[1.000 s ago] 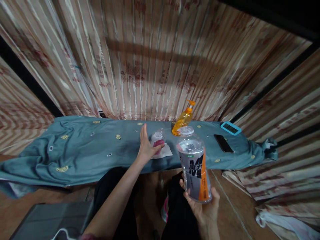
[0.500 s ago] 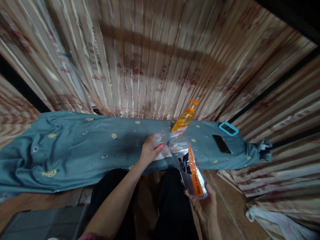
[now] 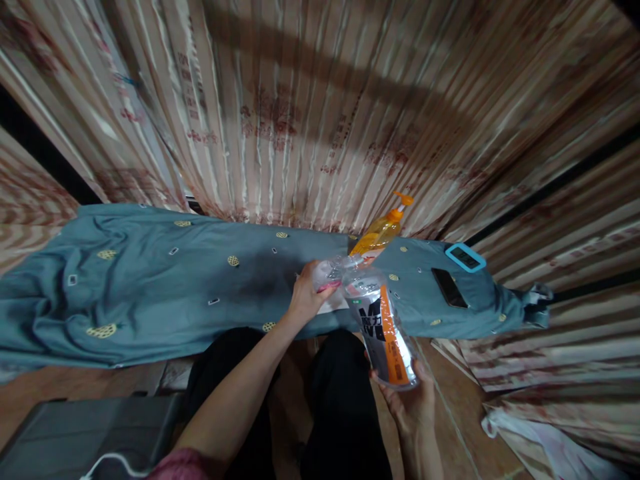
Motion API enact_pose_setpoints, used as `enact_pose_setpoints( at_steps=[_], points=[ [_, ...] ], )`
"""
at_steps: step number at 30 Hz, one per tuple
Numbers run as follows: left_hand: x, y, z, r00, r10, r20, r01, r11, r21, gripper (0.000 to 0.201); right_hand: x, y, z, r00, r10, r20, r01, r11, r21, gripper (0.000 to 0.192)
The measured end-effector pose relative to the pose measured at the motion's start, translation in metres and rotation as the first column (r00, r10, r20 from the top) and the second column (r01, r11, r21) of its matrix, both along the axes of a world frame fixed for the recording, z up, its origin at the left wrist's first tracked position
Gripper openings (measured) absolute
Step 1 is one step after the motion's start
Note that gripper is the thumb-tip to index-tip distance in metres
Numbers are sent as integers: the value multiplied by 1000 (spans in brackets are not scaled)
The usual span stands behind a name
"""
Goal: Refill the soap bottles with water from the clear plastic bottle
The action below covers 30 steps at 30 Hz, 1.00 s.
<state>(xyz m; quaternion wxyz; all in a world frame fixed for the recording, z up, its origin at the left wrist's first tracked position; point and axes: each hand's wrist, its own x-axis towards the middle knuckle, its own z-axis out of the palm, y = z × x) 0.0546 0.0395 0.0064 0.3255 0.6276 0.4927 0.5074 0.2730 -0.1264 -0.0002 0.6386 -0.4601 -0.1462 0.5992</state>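
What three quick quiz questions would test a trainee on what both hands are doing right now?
1. True or false: the left hand grips the small cup on the blue cloth.
2. Which way does the large bottle in the right hand lean?
3. Which lies nearest the teal timer: A orange pump bottle, B black phone?

Key: 1 true; 2 neck tilted toward the cup; 3 B.

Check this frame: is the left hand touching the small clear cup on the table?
Touching. In the head view the left hand wraps its fingers around the small clear cup, with no gap showing, while the right hand tilts the large bottle toward it.
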Motion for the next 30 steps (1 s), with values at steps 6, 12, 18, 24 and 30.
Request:
enact_pose_setpoints(
  at_steps=[6,12,18,24,30],
  points=[
    [-1,-2,2,1000,-8,-16,8,1000,-11,53,0,-5,9,1000,-7,26,7,1000,17,46],
    [0,-2,0,1000,-16,-21,15,999,-34,56,1,-10,19,998,-22,64,20,999,29,54],
    [0,-2,-1,1000,-12,-27,11,1000,-26,58,0,-12,25,994,-33,101,29,999,38,46],
    [1,-2,-1,1000,-9,-16,9,1000,-17,57,-4,-14,32,990,-48,133,40,997,63,45],
    [2,-1,-2,999,-3,-34,3,1000,-12,57,-4,-15,34,988,-56,144,47,997,64,53]
  ],
)
